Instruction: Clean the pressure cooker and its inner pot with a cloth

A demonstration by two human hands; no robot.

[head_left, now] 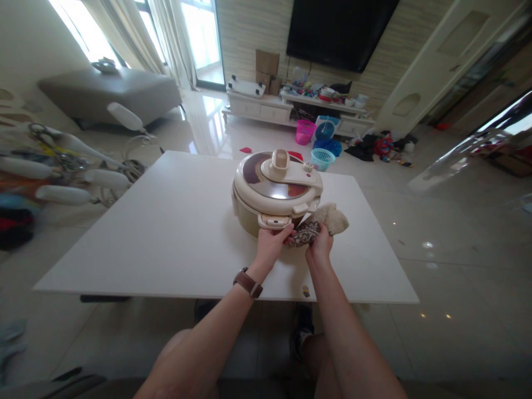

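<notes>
A cream electric pressure cooker (249, 195) with a closed, glossy brown-patterned lid stands on the white table. My right hand (322, 244) is closed on a cloth (306, 234), beige with a dark brown and white pattern, bunched against the cooker's lower right front. My left hand (272, 244) is at the cooker's front, just under its control panel (275, 221). Its thumb and fingers come together at the cloth's left edge. The cooker's lower front is partly hidden by my hands and the cloth.
The white table (174, 233) has a small sticker (306, 291) near its front edge. A lamp with white shades (124, 117) stands blurred at the left. Beyond the table are a turquoise basket (322, 159), a pink basket (305, 132) and a cluttered TV cabinet (272, 113).
</notes>
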